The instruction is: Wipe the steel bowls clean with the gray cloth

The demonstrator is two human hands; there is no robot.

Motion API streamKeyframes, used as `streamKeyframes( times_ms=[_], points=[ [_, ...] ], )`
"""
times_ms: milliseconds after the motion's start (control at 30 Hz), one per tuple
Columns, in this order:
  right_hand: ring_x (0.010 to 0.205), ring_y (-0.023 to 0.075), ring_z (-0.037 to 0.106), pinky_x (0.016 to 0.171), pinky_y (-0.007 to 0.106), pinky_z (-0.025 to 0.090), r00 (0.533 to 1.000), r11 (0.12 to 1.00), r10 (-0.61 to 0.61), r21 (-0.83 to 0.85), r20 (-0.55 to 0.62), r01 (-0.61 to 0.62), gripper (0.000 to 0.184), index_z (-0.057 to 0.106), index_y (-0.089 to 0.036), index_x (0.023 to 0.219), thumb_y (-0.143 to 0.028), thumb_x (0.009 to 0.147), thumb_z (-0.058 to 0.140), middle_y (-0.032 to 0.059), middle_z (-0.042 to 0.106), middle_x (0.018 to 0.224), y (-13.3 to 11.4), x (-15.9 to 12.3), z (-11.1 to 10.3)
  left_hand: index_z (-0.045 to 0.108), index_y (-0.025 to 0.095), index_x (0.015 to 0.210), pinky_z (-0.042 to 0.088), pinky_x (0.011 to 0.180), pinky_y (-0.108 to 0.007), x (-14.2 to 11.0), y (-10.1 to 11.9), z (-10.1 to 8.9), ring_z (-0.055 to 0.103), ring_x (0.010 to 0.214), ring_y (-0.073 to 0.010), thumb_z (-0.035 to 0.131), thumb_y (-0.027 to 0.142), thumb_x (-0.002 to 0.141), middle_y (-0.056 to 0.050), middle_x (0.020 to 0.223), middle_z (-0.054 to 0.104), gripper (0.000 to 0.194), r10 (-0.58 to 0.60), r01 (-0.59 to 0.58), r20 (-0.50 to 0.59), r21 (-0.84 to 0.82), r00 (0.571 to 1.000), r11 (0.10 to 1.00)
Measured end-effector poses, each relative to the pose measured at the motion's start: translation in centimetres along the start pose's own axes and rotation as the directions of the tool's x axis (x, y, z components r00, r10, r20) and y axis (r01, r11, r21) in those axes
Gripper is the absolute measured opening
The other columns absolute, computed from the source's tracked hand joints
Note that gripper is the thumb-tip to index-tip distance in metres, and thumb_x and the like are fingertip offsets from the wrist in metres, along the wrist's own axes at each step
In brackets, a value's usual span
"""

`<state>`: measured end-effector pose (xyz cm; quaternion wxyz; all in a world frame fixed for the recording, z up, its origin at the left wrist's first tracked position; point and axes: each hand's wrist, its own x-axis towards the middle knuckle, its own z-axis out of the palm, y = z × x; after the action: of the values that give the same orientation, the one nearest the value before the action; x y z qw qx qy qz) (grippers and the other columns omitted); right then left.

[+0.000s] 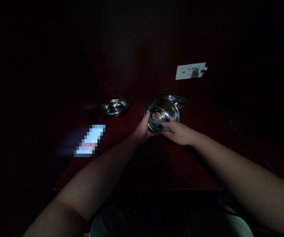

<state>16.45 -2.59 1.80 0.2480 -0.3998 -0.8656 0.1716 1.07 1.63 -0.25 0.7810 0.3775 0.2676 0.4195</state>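
Observation:
A shiny metal bowl (168, 110) is tilted toward me above the dark red table. Inside it shows a round yellow and red sticker (156, 116). My left hand (142, 127) grips the bowl's near left edge, thumb up at the rim and the other fingers mostly hidden underneath. With my right hand (178, 132) I press a dark grey patterned cloth (156, 124) against the bowl's inside, just below the sticker. The fingertips of that hand are partly covered by the cloth.
A shallow metal dish (114, 107) stands at the back left, and a metal lid (178, 100) lies behind the bowl. A lit, blurred-out phone screen (90, 141) is at the table's left edge. A white wall socket (190, 71) holds a plug; a cable runs along the right.

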Motion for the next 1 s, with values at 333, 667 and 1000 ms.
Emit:
streamKeyframes(
  times_ms=[333, 667, 1000],
  points=[
    [0.074, 0.017, 0.06, 0.072, 0.029, 0.045, 0.997, 0.999, 0.041, 0.015, -0.061, -0.04, 0.018, 0.065, -0.015, 0.089, -0.021, 0.084, 0.049, 0.0055, 0.068, 0.083, 0.9, 0.17, -0.23, 0.059, 0.015, 0.117, 0.045, 0.093, -0.048, 0.19, -0.17, -0.51, 0.056, 0.112, -0.03, 0.035, 0.058, 0.087, -0.016, 0.116, 0.064, 0.058, 0.007, -0.008, 0.046, 0.006, 0.999, 1.0],
    [0.087, 0.0199, 0.064, 0.08, 0.031, 0.047, 0.998, 0.999, 0.034, -0.019, -0.044, -0.035, 0.026, 0.068, -0.018, 0.103, -0.028, 0.083, 0.055, 0.0044, 0.071, 0.098, 0.65, -0.1, -0.38, 0.049, 0.018, 0.13, 0.043, 0.095, -0.049, 0.23, -0.06, -0.18, 0.054, 0.115, -0.0302, 0.033, 0.057, 0.088, -0.013, 0.125, 0.059, 0.06, 0.003, -0.003, 0.027, 0.001, 1.0, 1.0],
    [0.081, 0.02, 0.065, 0.077, 0.032, 0.048, 0.997, 0.997, 0.073, -0.022, -0.037, -0.074, 0.029, 0.068, -0.018, 0.104, -0.03, 0.081, 0.057, 0.0039, 0.072, 0.091, 0.88, -0.08, -0.3, 0.051, 0.017, 0.128, 0.042, 0.096, -0.05, 0.41, -0.28, -0.52, 0.052, 0.118, -0.0314, 0.035, 0.057, 0.088, -0.014, 0.124, 0.06, 0.059, 0.038, -0.039, 0.078, 0.014, 0.996, 0.999]
  ],
)
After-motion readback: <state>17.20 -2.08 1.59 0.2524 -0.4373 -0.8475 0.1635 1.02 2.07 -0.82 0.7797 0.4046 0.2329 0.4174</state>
